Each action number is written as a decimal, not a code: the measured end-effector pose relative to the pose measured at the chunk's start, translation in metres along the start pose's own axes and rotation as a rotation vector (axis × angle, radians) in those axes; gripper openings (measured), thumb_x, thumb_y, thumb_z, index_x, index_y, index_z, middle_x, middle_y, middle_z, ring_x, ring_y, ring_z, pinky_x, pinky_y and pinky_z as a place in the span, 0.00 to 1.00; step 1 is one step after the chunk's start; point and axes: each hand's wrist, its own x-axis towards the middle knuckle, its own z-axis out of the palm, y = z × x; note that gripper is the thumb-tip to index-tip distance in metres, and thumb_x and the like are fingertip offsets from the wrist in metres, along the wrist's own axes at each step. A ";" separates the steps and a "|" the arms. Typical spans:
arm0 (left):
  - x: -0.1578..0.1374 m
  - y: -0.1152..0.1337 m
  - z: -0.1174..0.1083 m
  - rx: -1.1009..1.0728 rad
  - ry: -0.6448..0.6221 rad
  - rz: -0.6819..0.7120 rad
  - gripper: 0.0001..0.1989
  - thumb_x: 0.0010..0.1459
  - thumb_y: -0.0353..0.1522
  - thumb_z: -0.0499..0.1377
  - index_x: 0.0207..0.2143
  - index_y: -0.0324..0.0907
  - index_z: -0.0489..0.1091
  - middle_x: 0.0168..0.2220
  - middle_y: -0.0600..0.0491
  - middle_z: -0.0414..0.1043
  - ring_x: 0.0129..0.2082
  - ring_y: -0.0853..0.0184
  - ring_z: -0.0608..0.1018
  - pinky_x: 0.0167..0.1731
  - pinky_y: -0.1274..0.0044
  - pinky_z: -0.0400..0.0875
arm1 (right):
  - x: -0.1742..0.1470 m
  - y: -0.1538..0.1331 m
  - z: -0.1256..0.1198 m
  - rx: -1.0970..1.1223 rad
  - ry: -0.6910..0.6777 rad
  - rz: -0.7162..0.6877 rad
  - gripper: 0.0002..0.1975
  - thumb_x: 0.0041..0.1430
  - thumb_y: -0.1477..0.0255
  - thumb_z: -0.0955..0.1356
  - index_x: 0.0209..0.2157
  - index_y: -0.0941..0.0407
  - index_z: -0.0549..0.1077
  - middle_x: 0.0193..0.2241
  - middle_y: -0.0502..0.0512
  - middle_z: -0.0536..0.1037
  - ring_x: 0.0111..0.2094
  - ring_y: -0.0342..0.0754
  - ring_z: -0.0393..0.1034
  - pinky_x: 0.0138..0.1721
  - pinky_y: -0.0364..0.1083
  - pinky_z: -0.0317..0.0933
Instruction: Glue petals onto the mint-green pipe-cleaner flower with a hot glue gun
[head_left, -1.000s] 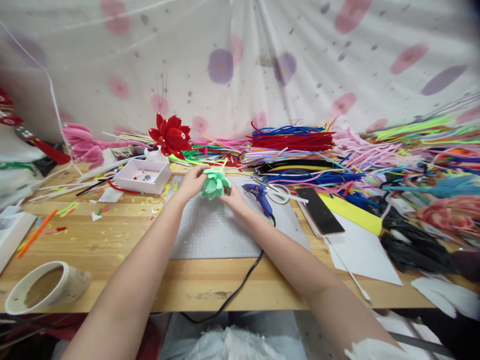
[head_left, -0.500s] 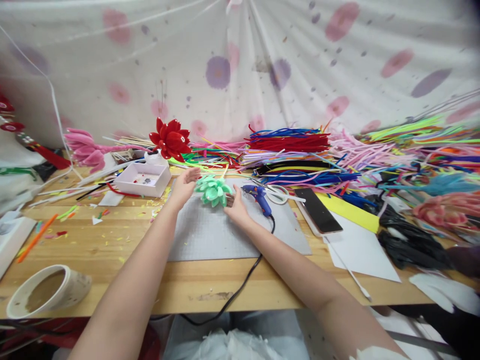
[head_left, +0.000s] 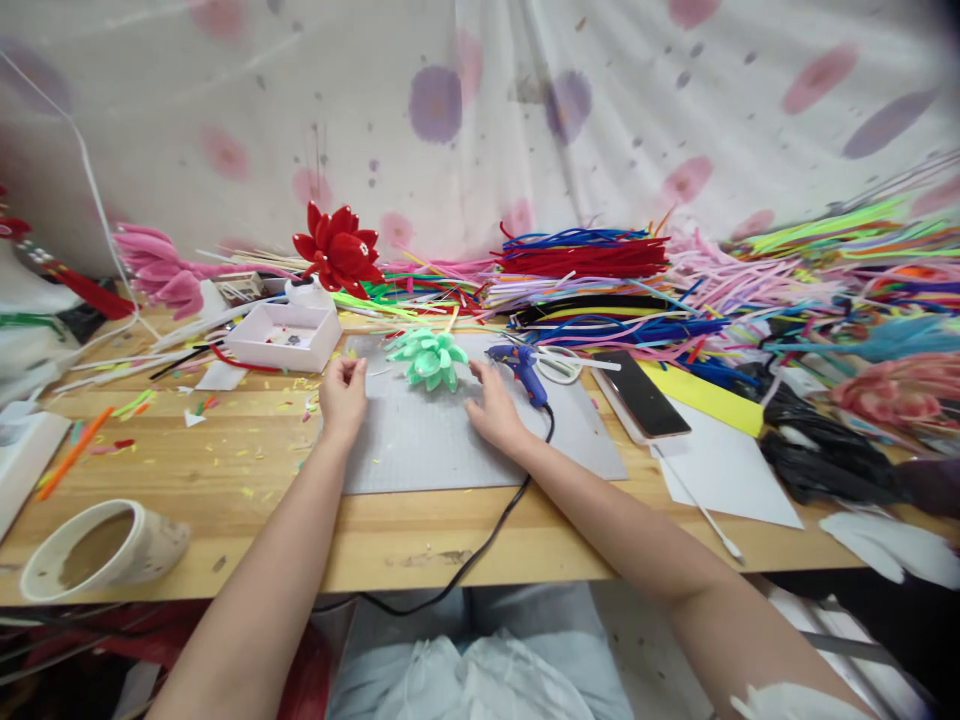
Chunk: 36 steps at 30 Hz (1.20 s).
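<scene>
Left hand [head_left: 344, 402] and right hand [head_left: 495, 408] have drawn back from the green flower [head_left: 429, 358], which rests on the mat [head_left: 420, 450] between both sets of fingers, a little beyond them. Handling it well likely means a light hold low under the petals, so none bend. Left fingers curl loosely, right fingers half open beside the petals, neither visibly gripping anything; both forearms [head_left: 296, 530] slant inward.
</scene>
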 end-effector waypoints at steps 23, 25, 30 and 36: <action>0.014 -0.017 -0.031 0.826 -0.216 0.251 0.13 0.52 0.32 0.54 0.39 0.41 0.72 0.37 0.45 0.71 0.43 0.57 0.70 0.43 0.69 0.61 | 0.010 0.058 -0.116 0.180 -0.092 0.377 0.21 0.39 0.57 0.72 0.20 0.56 0.58 0.15 0.42 0.54 0.18 0.36 0.47 0.20 0.41 0.42; 0.015 -0.018 -0.028 0.852 -0.216 0.240 0.13 0.53 0.33 0.53 0.39 0.41 0.72 0.37 0.45 0.71 0.43 0.57 0.70 0.43 0.68 0.61 | 0.015 0.062 -0.103 0.127 -0.009 0.373 0.21 0.36 0.57 0.72 0.22 0.55 0.60 0.18 0.44 0.59 0.20 0.39 0.52 0.22 0.41 0.48; 0.016 -0.021 -0.026 0.897 -0.224 0.210 0.11 0.54 0.33 0.52 0.34 0.40 0.73 0.36 0.44 0.71 0.41 0.57 0.71 0.41 0.70 0.62 | 0.019 0.067 -0.077 0.035 0.077 0.296 0.24 0.37 0.56 0.71 0.33 0.57 0.67 0.31 0.54 0.71 0.32 0.47 0.64 0.35 0.47 0.59; 0.014 -0.020 -0.025 0.894 -0.165 0.208 0.10 0.54 0.34 0.52 0.33 0.40 0.71 0.36 0.43 0.71 0.39 0.57 0.71 0.39 0.69 0.62 | 0.015 0.059 -0.072 -0.008 0.055 0.207 0.24 0.44 0.55 0.68 0.39 0.57 0.68 0.36 0.57 0.73 0.37 0.50 0.65 0.41 0.50 0.58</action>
